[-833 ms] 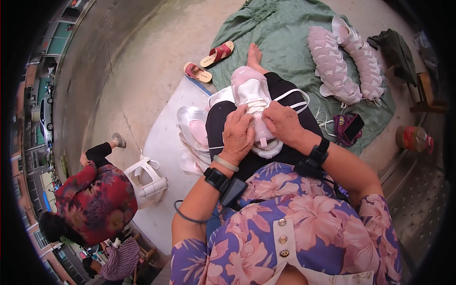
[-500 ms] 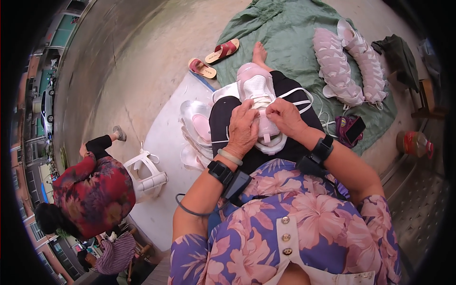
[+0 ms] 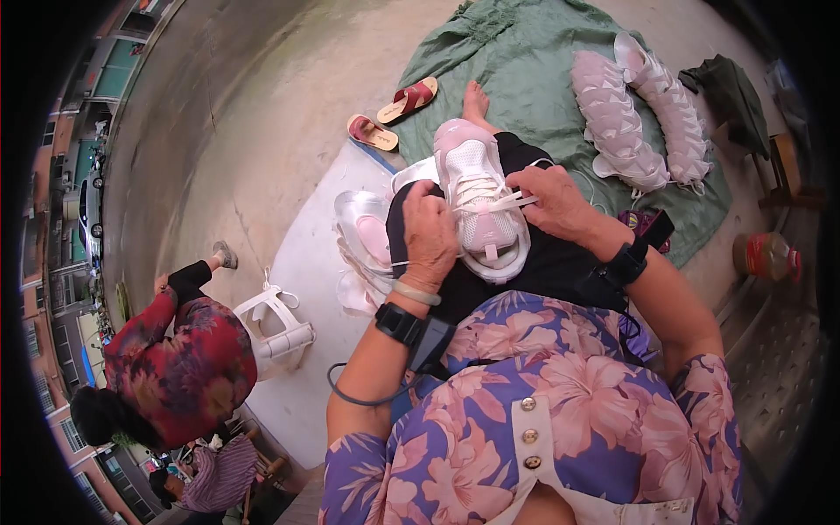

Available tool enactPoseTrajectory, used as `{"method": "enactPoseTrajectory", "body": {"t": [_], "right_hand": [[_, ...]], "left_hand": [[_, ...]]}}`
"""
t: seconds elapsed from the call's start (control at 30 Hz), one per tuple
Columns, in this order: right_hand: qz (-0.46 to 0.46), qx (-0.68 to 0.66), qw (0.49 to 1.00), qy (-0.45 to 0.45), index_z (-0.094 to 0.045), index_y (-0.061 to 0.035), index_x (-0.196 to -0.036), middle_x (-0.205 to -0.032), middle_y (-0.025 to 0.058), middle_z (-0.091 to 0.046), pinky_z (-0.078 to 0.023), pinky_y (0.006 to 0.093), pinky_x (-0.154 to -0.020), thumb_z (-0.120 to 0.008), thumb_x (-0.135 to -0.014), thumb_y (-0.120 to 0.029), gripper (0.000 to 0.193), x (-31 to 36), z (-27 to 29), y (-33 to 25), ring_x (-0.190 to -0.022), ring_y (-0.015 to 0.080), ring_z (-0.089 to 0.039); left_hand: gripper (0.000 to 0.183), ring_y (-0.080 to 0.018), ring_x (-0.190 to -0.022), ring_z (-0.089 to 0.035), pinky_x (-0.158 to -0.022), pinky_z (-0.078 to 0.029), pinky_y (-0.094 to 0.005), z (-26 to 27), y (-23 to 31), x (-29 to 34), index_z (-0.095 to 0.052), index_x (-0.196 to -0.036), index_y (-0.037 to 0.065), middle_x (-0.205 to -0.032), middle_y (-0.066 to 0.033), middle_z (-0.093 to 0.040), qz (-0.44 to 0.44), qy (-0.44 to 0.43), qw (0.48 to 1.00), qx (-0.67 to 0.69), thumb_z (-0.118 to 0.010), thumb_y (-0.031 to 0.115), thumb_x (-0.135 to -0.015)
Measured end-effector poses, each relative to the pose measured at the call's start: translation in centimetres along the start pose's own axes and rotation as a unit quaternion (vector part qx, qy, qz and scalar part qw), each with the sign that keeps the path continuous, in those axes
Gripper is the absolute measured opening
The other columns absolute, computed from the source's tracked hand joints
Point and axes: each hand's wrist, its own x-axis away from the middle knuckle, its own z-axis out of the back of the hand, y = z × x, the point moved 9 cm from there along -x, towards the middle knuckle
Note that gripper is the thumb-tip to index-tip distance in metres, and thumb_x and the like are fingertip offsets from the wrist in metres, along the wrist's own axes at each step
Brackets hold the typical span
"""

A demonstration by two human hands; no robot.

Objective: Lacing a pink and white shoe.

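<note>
A pink and white sneaker [image 3: 478, 164] rests on my black-trousered lap, toe pointing away from me and tongue toward me. White shoelace [image 3: 499, 205] crosses over its tongue. To the right of the shoe, my right hand [image 3: 553, 203] is closed in a pinch on the lace and holds it taut. My left hand [image 3: 429, 229], at the shoe's left side, has its fingers curled closed on the lace's other side; its fingertips are partly hidden. Flat pink and white shoe uppers [image 3: 363, 232] lie stacked left of my knee.
Two rows of nested pink-white uppers [image 3: 619, 122] lie on a green cloth [image 3: 525, 61] at the far right. Red sandals [image 3: 408, 100] sit beyond my knee. A phone [image 3: 654, 229], a plastic jug [image 3: 763, 255] and a white stool [image 3: 276, 325] stand around. Another person [image 3: 184, 367] bends at left.
My hands have moved apart from the middle of the shoe, the left one leftward and the right one rightward. The lace is now drawn out tight to the right.
</note>
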Motion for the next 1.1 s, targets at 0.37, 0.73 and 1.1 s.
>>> {"method": "enactPoseTrajectory", "body": {"t": [0.37,0.73,1.1], "right_hand": [[-0.024,-0.124,0.967,0.219,-0.052,-0.0041,-0.093,-0.075,0.0106,-0.053,-0.044,0.0332,-0.068,-0.05,-0.083,-0.009,0.011,0.2,0.7,2.7,-0.075,0.0268,-0.056],[-0.116,-0.267,0.944,0.154,-0.049,-0.0046,-0.102,-0.072,0.0069,-0.056,-0.046,0.0272,-0.055,-0.042,-0.093,-0.026,0.025,-0.2,-0.3,3.2,-0.057,0.0152,-0.056],[0.031,0.092,0.99,0.097,-0.053,-0.0067,-0.091,-0.073,0.0129,-0.056,-0.046,0.0402,-0.058,-0.056,-0.082,-0.025,0.021,-0.3,-1.7,-0.5,-0.067,0.0297,-0.059]], "left_hand": [[0.013,-0.0367,-0.101,-0.047,-0.086,-0.038,-0.0453,13.2,-12.6,4.3,-0.051,-0.087,-0.001,-0.11,-0.0198,-0.051,0.146,0.049,0.919,-0.363,-0.053,0.009,-0.079],[0.016,-0.0277,-0.102,-0.049,-0.094,-0.029,-0.0496,-0.7,0.4,-0.3,-0.057,-0.088,0.008,-0.102,-0.0064,-0.056,-0.162,-0.128,0.936,-0.285,-0.059,0.01,-0.072],[0.002,-0.0231,-0.081,-0.053,-0.088,-0.033,-0.0493,11.1,-7.9,3.2,-0.055,-0.074,0.01,-0.082,-0.0022,-0.056,-0.047,-0.034,0.898,-0.436,-0.053,0.01,-0.075]]}}
